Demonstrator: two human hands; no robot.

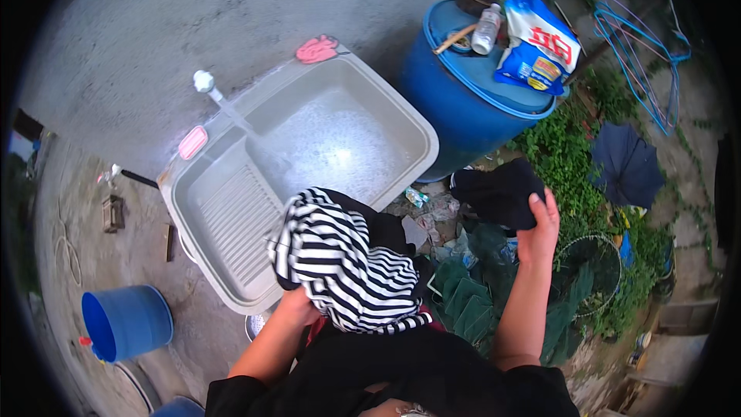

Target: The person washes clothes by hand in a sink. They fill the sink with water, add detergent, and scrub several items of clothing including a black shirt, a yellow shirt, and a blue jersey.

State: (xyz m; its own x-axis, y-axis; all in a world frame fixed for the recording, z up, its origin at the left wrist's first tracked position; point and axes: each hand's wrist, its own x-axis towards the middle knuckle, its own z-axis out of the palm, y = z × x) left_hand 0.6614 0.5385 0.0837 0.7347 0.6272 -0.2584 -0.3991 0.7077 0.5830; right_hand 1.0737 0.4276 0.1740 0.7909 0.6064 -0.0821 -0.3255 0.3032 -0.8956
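Note:
My left hand (300, 304) grips a bundle of laundry in front of my body, its fingers mostly hidden under the cloth. Uppermost in that bundle is a black-and-white striped garment (341, 260), with black fabric (389, 233) beside it. Out to the right, my right hand (539, 221) pinches a small black cloth item (499, 194). The bundle overlaps the near edge of a grey laundry sink (433, 153) with a ribbed washboard (234, 223). Sudsy water (330, 139) lies in the basin, and water streams into it from a white tap (204, 82).
A pink soap dish (193, 142) and pink gloves (317, 50) rest on the sink's rim. Behind stands a blue barrel (457, 104) bearing a detergent bag (538, 46) and a plastic bottle (487, 30). Green netting (463, 301) lies at right; a blue bucket (130, 321) stands at left.

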